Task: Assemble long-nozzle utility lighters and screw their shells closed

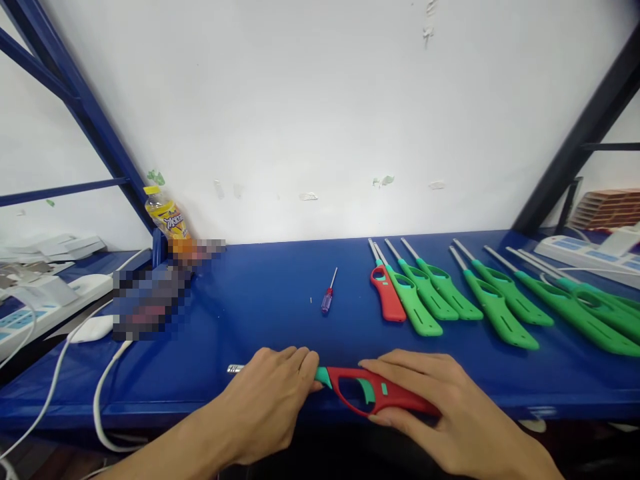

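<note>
A red gas lighter [395, 396] with a green trigger and green collar lies level across the front edge of the blue table. My left hand [275, 400] is closed around its metal barrel, whose slotted tip sticks out on the left. Around the red handle my right hand [440, 407] is closed, thumb below and fingers on top. Beyond my hands lies a small screwdriver [327, 300] with a purple see-through handle. To the right, another red lighter [389, 297] lies beside a green lighter [417, 307] and several more green ones.
A bottle of orange drink [170, 220] leans by the blue frame post at the back left. White power strips [30, 327] and cables [100, 400] lie on the left, near a blurred-out object [155, 300]. Another power strip [575, 257] lies at the far right. A white wall stands behind.
</note>
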{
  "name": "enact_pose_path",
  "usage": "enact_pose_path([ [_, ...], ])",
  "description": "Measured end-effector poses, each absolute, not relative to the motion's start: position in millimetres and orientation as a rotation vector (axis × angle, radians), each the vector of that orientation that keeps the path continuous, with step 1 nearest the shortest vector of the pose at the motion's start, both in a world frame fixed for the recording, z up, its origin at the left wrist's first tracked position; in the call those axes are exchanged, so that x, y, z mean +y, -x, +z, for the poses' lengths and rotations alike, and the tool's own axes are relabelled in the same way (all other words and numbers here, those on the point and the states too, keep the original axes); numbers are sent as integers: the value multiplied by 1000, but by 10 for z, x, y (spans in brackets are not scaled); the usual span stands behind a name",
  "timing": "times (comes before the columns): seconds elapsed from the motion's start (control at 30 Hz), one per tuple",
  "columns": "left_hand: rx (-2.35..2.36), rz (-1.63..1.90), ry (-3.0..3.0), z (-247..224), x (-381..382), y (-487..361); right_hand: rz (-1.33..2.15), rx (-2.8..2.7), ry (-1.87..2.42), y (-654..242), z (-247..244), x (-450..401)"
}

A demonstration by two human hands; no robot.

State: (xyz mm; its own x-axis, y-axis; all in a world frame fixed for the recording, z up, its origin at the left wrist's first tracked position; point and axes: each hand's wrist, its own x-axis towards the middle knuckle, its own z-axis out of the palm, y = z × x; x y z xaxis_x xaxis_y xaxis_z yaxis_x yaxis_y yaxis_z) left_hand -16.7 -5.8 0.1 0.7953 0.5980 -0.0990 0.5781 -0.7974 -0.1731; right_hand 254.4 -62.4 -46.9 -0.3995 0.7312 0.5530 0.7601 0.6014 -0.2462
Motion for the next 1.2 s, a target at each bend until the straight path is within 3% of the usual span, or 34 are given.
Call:
enact_pose_path([
  [0.47, -849, 241, 2745, -193, -90, 109, 668, -2207, 1241, -2463, -152, -536],
  [0.77, -880, 76, 2770, -192, -48, 160, 508, -2191, 1268, -2466, -217, -506],
  [1.03, -861, -813, 2546, -215, 78, 448, 248, -2168, 1276, -2442, -247, -320],
  [1.2, -947, -845, 2614, -283, -2, 311, -16, -2219, 1023, -2403, -338, -297],
])
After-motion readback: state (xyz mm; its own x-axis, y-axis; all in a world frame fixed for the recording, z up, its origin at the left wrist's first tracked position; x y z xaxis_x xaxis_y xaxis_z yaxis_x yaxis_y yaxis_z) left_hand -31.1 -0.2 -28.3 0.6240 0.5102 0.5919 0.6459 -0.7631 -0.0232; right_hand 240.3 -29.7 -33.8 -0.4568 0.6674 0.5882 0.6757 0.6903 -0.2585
